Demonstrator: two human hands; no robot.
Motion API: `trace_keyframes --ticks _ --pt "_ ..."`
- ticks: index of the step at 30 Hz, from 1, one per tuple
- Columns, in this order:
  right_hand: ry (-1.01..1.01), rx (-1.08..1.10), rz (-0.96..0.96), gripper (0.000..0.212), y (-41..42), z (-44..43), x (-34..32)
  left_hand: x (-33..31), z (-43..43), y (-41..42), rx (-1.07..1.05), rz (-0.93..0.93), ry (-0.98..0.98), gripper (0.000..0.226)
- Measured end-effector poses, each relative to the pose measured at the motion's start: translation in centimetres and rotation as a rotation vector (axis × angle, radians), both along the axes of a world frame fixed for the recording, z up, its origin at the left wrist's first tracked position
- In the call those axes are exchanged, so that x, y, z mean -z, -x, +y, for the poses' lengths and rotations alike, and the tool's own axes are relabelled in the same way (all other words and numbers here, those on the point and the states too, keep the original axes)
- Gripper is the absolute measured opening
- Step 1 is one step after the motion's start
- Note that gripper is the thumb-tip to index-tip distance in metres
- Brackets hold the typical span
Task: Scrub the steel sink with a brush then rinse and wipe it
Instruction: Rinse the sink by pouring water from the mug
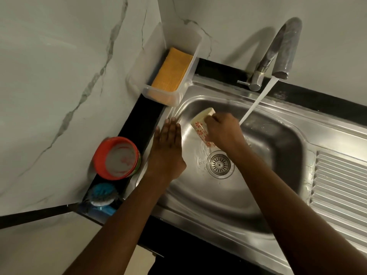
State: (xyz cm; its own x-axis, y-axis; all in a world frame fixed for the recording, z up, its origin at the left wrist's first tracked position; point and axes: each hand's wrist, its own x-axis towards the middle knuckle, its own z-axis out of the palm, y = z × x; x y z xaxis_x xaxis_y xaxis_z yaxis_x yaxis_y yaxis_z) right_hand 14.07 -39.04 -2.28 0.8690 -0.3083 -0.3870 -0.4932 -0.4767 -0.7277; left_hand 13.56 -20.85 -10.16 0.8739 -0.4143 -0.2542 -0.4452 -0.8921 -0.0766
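No writing, brand, number or sign can be read anywhere. The cream cup with red flower print (pixel 201 129) bears only its pattern. The round red tub (pixel 117 158) and the stainless steel sink (pixel 317 123) show no legible mark.

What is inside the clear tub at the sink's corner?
A folded orange cloth covers the bottom of the tub. Anything beneath the cloth is covered, so I cannot tell.
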Motion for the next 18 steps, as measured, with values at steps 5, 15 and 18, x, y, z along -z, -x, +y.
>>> trace_keyframes --ticks 5,15,18 --pt "0.162 -0.395 -0.04 0.031 -1.0 3.2 -1.0 -0.1 1.5 -0.3 -0.057 -0.027 0.028 0.109" --pt "-0.238 -0.176 0.193 0.027 4.8 -1.6 -1.3 -0.4 3.9 2.9 0.199 0.116 -0.155 0.086" --pt "-0.095 -0.106 0.152 0.026 3.2 -1.8 -1.0 -0.5 3.3 1.5 0.147 0.027 -0.036 0.087"
